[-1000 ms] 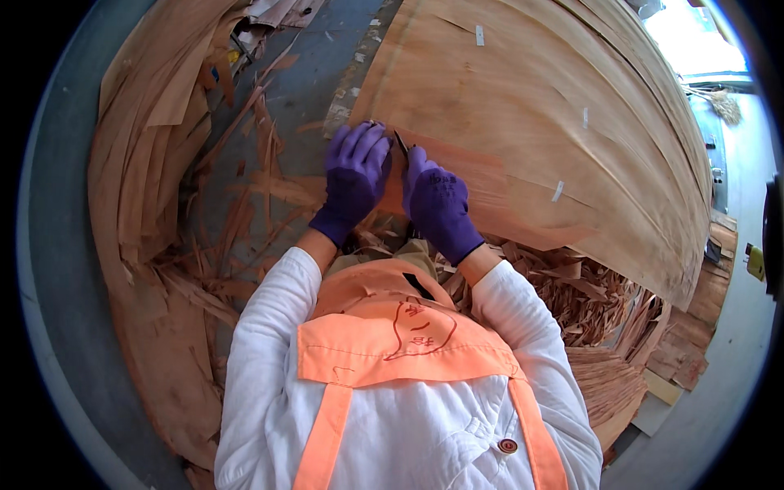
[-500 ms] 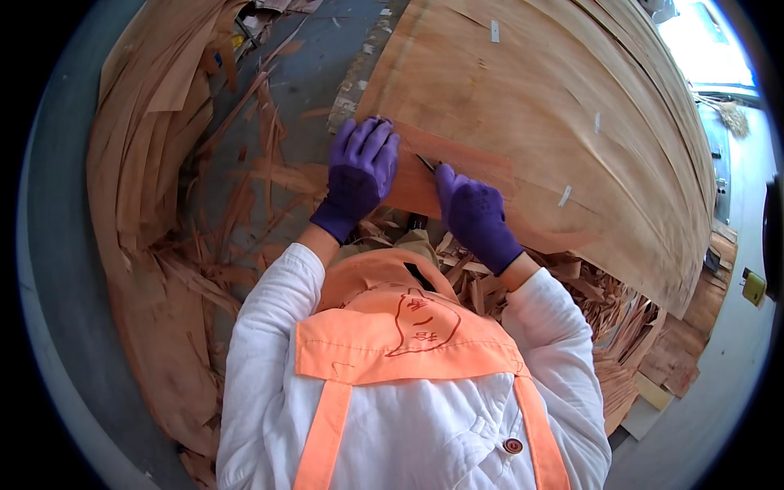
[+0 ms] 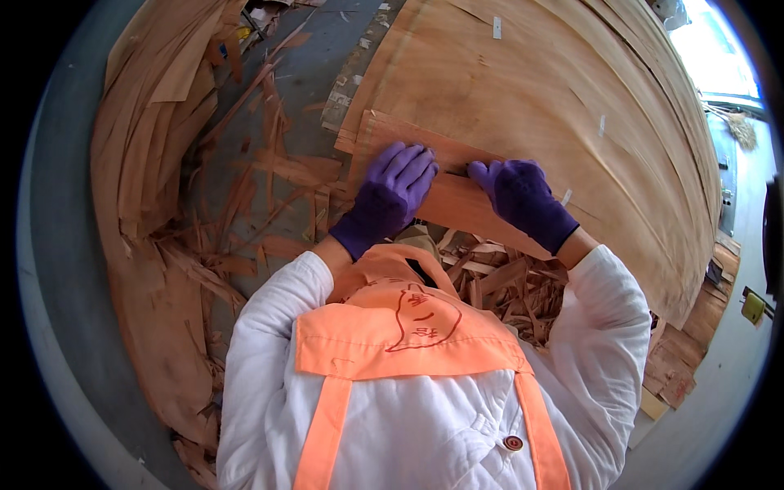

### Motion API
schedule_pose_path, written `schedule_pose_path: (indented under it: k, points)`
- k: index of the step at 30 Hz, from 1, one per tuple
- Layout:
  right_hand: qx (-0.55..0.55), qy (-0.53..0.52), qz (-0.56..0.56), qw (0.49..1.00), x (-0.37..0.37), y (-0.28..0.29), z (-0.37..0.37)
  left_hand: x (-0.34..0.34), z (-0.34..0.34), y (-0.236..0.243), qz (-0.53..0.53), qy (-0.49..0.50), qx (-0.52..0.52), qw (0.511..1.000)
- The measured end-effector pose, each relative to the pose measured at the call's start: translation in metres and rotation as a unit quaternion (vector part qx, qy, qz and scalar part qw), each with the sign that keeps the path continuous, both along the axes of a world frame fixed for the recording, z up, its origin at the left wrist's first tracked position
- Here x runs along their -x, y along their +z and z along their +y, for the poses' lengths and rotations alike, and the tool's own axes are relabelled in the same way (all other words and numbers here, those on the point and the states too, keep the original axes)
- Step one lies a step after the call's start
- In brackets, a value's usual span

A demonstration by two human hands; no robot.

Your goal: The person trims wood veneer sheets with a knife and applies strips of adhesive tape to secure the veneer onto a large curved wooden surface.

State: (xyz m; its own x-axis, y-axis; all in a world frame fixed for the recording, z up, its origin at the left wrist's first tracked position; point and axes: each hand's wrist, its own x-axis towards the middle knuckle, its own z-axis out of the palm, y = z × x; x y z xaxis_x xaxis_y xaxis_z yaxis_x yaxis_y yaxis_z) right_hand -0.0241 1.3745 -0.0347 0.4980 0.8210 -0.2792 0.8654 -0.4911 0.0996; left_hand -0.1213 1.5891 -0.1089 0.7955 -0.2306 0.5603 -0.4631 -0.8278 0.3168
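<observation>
My left hand (image 3: 389, 194), in a purple glove, lies with fingers stretched out on a reddish strip of wood veneer (image 3: 467, 204). The strip rests along the near edge of a large stack of pale brown veneer sheets (image 3: 555, 90). To the right, my gloved right hand (image 3: 523, 200) is closed around a slim dark knife (image 3: 457, 172). Its tip points left, against the strip, and most of the knife is hidden by my fingers. A dark line runs along the strip between my hands.
Veneer scraps (image 3: 514, 286) are heaped below the stack's near edge. More torn strips (image 3: 286, 167) litter the grey floor to the left. Tall bent veneer sheets (image 3: 155, 188) stand at the far left. White tape pieces (image 3: 496, 28) dot the stack.
My right hand has moved right with the knife, and my left hand has shifted right along the strip. More of the strip's left end now shows.
</observation>
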Motion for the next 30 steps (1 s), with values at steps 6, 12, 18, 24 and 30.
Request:
schedule_pose_path:
  k: [6,12,18,24,30]
  points:
    - [-0.017,0.034,-0.001,0.999,-0.028,0.006,-0.026,0.001,-0.002,-0.006,0.019,0.015,-0.060,0.998]
    - [-0.046,0.002,0.039,0.998,-0.045,0.031,-0.066,-0.001,-0.004,-0.006,0.007,0.018,-0.039,0.999]
    - [-0.139,0.010,0.024,0.990,-0.032,0.025,-0.008,-0.001,-0.005,-0.006,0.010,0.010,-0.022,1.000]
    - [-0.100,0.055,0.003,0.993,-0.031,0.004,0.066,-0.002,-0.003,-0.007,0.009,0.004,-0.011,1.000]
    - [-0.070,0.062,0.008,0.996,-0.030,-0.004,0.092,-0.003,-0.005,-0.012,-0.001,0.012,0.000,1.000]
